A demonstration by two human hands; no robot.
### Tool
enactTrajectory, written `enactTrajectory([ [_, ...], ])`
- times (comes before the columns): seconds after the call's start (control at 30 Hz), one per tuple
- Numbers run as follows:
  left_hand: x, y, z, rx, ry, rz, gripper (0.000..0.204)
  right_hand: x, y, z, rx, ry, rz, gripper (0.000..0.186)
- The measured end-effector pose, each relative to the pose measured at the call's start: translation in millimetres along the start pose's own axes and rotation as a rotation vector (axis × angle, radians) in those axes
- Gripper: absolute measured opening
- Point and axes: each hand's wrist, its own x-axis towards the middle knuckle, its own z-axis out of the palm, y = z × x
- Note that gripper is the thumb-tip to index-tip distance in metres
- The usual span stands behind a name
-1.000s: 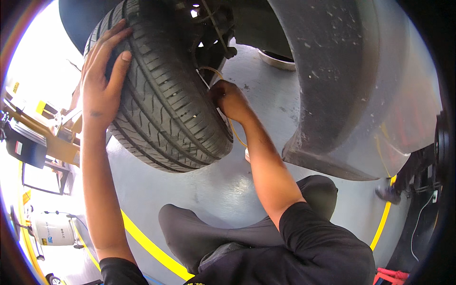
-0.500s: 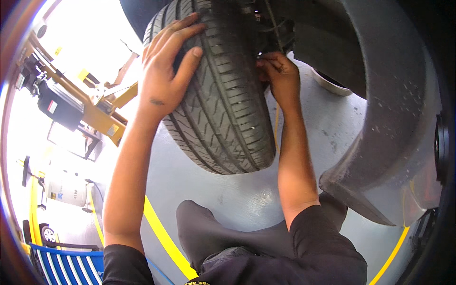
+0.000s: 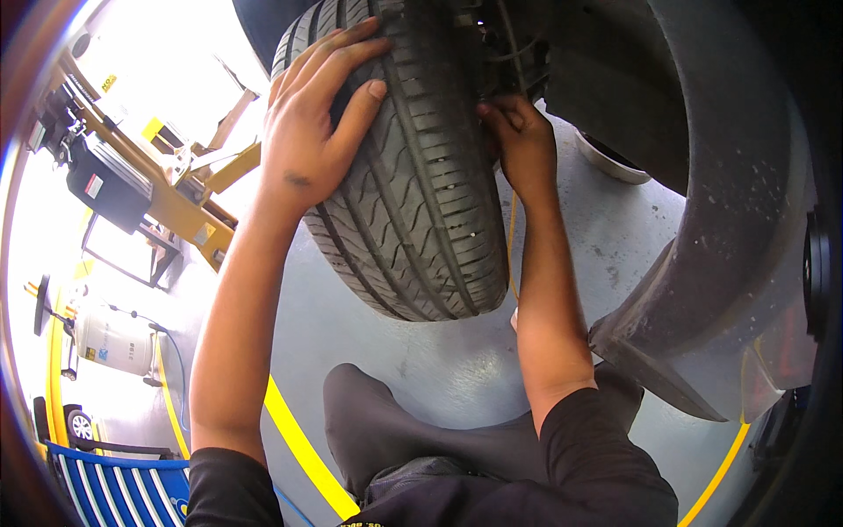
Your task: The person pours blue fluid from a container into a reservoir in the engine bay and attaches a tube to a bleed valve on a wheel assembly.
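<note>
A black car tire [image 3: 413, 202] with a wavy tread hangs upright in front of me, above the floor. My left hand [image 3: 320, 119] rests on the left part of its tread, fingers stretched out and thumb apart. On the tire's inner side, my right hand [image 3: 525, 145] reaches up beside the dark suspension parts [image 3: 514, 53]. Its thumb and fingers are bent together in a pinch. Whatever they grip is in shadow and hidden by the fingers.
The dark wheel-arch edge and bumper [image 3: 738, 220] curve down on the right. A pale round container [image 3: 610, 162] stands on the grey floor beyond my right hand. At left are a yellow-brown machine [image 3: 167, 198], a whitish bucket [image 3: 114, 341] and a blue slatted piece [image 3: 123, 483].
My view has shifted slightly. Both hands keep nearly the same places, the left flat on the tread and the right pinched behind the tire.
</note>
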Motion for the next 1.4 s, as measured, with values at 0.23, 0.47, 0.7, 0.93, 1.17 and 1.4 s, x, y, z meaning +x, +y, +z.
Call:
enactTrajectory([
  [0.23,4,6,-3,0.032,-0.059,0.029,0.041,-4,17,3,-0.066,0.044,-0.130,0.031],
  [0.47,3,2,-4,0.002,-0.081,0.013,0.042,-6,17,3,-0.141,-0.003,-0.132,0.033],
  [0.7,6,9,-5,-0.072,-0.097,-0.008,0.044,-8,7,-5,-0.234,-0.036,-0.181,0.037],
  [0.93,5,9,-4,-0.066,-0.071,-0.011,0.044,-7,3,-8,-0.239,0.053,-0.293,0.047],
  [1.17,4,5,0,-0.116,-0.031,0.057,0.043,-14,-3,-4,-0.317,0.015,-0.209,0.052],
  [1.4,5,4,1,-0.086,-0.040,0.047,0.043,-11,21,6,-0.088,0.071,-0.278,0.050],
])
